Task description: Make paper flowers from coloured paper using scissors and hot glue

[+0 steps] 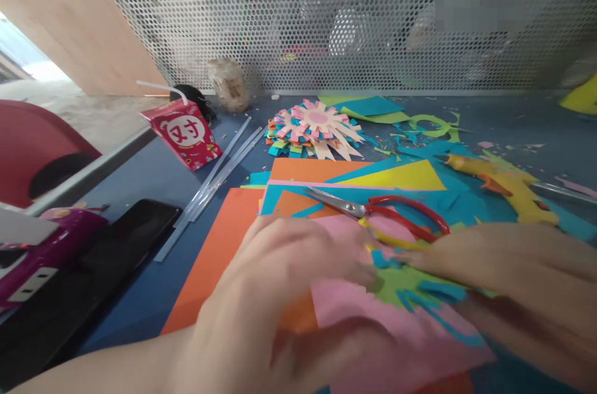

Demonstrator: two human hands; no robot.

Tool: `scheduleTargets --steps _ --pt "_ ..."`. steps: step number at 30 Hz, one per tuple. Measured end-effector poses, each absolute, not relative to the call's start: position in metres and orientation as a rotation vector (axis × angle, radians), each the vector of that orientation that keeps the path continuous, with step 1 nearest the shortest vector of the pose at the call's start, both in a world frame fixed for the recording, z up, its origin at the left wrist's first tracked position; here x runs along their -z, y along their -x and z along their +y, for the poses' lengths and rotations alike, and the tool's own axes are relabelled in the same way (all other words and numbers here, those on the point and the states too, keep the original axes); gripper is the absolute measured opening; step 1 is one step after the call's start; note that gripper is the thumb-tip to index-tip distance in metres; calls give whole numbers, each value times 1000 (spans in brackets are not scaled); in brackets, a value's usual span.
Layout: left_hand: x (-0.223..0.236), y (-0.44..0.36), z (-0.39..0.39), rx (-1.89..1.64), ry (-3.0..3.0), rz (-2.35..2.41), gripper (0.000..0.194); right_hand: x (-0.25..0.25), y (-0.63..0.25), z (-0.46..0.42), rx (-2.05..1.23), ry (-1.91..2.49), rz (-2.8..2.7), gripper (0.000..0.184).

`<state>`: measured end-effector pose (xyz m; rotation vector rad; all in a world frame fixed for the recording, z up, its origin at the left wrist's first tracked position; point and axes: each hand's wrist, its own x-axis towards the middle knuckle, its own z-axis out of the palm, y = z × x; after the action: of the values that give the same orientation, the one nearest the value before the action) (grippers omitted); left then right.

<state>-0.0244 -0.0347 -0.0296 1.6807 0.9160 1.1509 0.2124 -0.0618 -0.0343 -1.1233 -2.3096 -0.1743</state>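
Note:
My left hand reaches over the paper stack with its fingers bent and the thumb held apart. Its fingertips are blurred and come up to the edge of a bunch of green and blue paper scraps. From the right, my right hand has these cut strips between its fingers and thumb, though motion smears the grip. Under the scraps lies a pink sheet. Just beyond the hands, scissors with red and yellow handles rest on the sheets, blades pointing left. An orange sheet shows left of my left hand.
Layered paper flowers lie toward the perforated metal panel. A yellow glue gun sits at right, among scraps. On the left are clear glue sticks, a red drink pouch, a black phone and a purple object. A jar stands behind.

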Motion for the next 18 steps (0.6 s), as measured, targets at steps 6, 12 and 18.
scheduleTargets --steps 6,12,18 --pt "26 19 -30 -1067 -1683 822 63 36 -198 -46 -347 1160 -2325 9" --pt "21 13 -29 -1016 -1455 794 46 40 -198 -48 -571 1215 -2344 13" --pt "21 12 -28 -971 -1392 746 38 38 -196 -46 -670 1169 -2305 12"
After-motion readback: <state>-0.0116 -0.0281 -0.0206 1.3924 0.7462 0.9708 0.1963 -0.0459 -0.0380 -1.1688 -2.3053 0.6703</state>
